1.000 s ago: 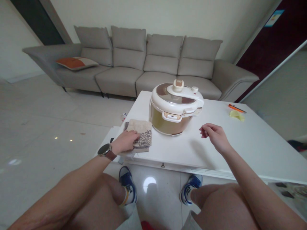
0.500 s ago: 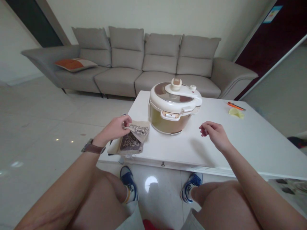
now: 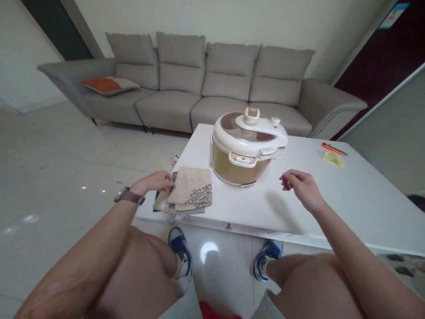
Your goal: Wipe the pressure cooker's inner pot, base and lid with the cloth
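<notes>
A beige patterned cloth [image 3: 192,184] lies folded in layers at the left end of the white table. My left hand [image 3: 158,180], with a brown-strapped watch on the wrist, pinches the cloth's left edge, the fingertips partly hidden. To the right of the cloth stands a white electric pressure cooker [image 3: 249,141] with its lid on. My right hand [image 3: 300,184] hovers over the table right of the cooker, fingers curled in, nothing visible in them and touching neither cooker nor cloth.
On the far right of the white table [image 3: 315,199] lie an orange utility knife [image 3: 334,149] and a crumpled pale yellow piece [image 3: 334,158]. A grey sofa [image 3: 172,106] with an orange-and-beige cushion [image 3: 109,85] stands behind. A drawer knob [image 3: 228,226] juts from the table's front.
The cloth's lifted corner has been laid over, so its plain beige side now faces up. My left hand has moved down a little to its left edge. My right hand stays curled.
</notes>
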A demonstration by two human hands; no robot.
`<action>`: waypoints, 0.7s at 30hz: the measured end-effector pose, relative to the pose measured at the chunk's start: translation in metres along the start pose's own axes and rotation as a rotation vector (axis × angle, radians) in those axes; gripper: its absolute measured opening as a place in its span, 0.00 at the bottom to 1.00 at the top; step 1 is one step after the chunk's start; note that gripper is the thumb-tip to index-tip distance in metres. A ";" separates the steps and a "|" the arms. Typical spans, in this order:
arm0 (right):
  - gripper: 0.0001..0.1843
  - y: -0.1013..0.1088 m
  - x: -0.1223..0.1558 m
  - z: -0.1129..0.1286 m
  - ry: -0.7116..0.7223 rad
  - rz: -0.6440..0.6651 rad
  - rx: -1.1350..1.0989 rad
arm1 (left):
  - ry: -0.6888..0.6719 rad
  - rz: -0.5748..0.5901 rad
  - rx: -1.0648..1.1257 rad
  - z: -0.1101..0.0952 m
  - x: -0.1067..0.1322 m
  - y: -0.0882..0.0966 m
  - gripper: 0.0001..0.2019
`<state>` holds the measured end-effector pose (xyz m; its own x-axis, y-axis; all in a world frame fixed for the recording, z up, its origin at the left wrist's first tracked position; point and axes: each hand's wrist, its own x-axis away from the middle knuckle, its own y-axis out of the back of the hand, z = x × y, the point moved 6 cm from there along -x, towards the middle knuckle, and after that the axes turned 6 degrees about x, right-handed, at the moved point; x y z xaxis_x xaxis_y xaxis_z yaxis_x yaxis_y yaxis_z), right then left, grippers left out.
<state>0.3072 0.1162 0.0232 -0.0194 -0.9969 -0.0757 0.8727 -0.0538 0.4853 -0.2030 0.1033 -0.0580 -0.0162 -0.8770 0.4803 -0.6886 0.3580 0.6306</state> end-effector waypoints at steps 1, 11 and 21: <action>0.16 -0.001 0.000 0.000 0.003 0.002 0.000 | 0.039 0.027 0.022 0.005 -0.001 -0.003 0.14; 0.17 -0.004 -0.001 0.001 0.014 0.013 -0.013 | 0.089 0.051 0.183 0.017 -0.008 -0.016 0.14; 0.16 -0.001 0.002 0.000 -0.007 0.009 -0.004 | 0.130 0.272 0.255 0.015 0.015 -0.008 0.14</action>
<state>0.3066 0.1146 0.0225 -0.0151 -0.9978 -0.0653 0.8749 -0.0448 0.4821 -0.2085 0.0826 -0.0647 -0.1420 -0.7074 0.6924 -0.8301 0.4662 0.3061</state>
